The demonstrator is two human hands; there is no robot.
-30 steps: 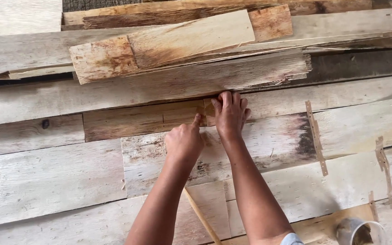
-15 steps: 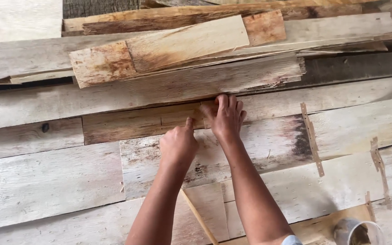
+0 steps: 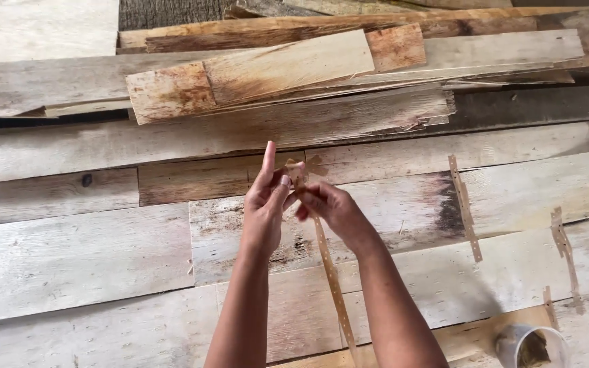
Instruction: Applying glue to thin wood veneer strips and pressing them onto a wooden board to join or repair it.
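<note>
Underneath lay weathered planks (image 3: 76, 259); a white cup (image 3: 532, 344) held dark bits. Left hand (image 3: 265, 204) and right hand (image 3: 328, 204) pinched a thin strip (image 3: 328, 272).

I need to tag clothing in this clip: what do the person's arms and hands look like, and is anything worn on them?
Both forearms are bare, with no sleeves in view. The left hand and right hand wear no gloves; no ring, watch or bracelet is visible.
</note>
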